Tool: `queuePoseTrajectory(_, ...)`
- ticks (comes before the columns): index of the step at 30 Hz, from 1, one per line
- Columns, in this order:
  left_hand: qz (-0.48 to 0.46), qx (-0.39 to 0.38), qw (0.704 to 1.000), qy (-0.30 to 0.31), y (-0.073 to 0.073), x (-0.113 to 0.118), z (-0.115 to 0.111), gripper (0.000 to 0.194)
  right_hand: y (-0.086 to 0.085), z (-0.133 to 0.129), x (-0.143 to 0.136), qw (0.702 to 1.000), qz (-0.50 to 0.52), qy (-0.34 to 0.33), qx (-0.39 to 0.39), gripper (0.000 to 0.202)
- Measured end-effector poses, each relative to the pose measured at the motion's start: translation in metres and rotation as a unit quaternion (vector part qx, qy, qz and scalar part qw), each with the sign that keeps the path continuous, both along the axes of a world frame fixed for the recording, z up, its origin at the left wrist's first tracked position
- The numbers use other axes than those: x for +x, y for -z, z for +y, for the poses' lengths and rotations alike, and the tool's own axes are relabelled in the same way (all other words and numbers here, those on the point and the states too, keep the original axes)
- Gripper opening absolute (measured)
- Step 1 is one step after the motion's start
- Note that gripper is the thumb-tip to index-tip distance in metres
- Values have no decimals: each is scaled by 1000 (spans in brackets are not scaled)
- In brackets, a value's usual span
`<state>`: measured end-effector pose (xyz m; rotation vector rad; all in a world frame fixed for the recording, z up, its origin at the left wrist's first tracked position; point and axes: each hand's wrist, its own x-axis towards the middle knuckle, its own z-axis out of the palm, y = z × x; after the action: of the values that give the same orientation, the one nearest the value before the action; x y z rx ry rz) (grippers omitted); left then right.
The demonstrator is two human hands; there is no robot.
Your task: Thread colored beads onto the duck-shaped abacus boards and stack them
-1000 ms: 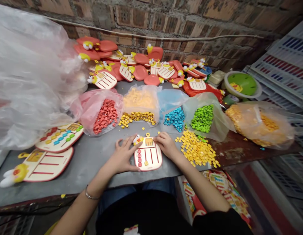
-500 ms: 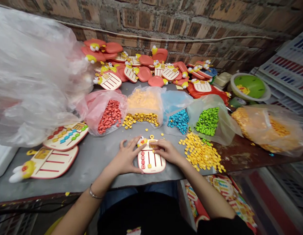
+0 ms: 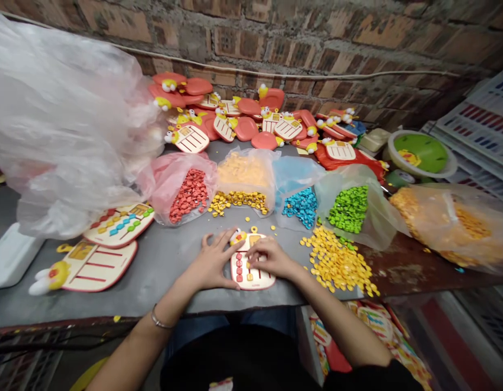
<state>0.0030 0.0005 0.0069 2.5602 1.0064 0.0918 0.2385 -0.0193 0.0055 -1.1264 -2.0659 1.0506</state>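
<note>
A cream toy board [image 3: 262,279] with a red rim and a yellow duck head lies flat before me. My left hand [image 3: 210,263] grips its left side, thumb at the lower edge and fingers by the duck head. Red beads [image 3: 239,266] line the board's left slot, and a yellow bead [image 3: 249,277] sits low in the second slot. Above that bead, my right hand [image 3: 273,257] pinches another small yellow bead [image 3: 248,265] at the second slot; the fingers partly cover it. The upper part of the right slots is hidden under this hand.
Bags of red beads [image 3: 189,195], golden beads [image 3: 245,201], blue beads [image 3: 300,206] and green beads [image 3: 349,209] stand behind the board. Loose yellow beads [image 3: 341,260] lie right. Other boards [image 3: 100,266] rest left, beside a big plastic bag [image 3: 68,119]. More toys [image 3: 245,129] pile by the brick wall.
My right hand has moved down the second slot, toward the lower yellow bead. My left hand keeps its hold on the board. The whole view has shifted slightly.
</note>
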Motion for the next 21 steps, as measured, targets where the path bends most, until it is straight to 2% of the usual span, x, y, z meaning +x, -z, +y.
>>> queuePoseTrajectory(2, -2, -3, 1000, 2, -1, 0, 0, 108, -7, 4, 7, 997, 5, -61, -47, 23)
queuePoseTrajectory(3, -3, -5, 1000, 3, -1, 0, 0, 109, -9, 8, 10, 996, 11, -62, -58, 24)
queuePoseTrajectory(5, -6, -8, 1000, 2, -1, -1, 0, 110, -12, 24, 16, 1000, 11, 0, -29, 22)
queuePoseTrajectory(8, -18, -11, 1000, 3, 0, -1, 0, 112, -10, 61, 16, 985, -66, 112, 110, 15)
queuePoseTrajectory(11, -29, -15, 999, 3, 0, -2, 0, 110, -1, 99, 9, 953, -200, 140, 181, 19)
queuePoseTrajectory(14, -33, -18, 999, 3, 0, -2, 0, 109, 7, 123, 2, 931, -280, 159, 172, 24)
queuePoseTrajectory(17, -32, -15, 999, 3, 0, -2, 0, 109, 8, 124, 4, 945, -234, 155, 170, 31)
queuePoseTrajectory(21, -21, -11, 1000, 4, -1, -2, 0, 110, 1, 89, 16, 970, -77, 134, 185, 19)
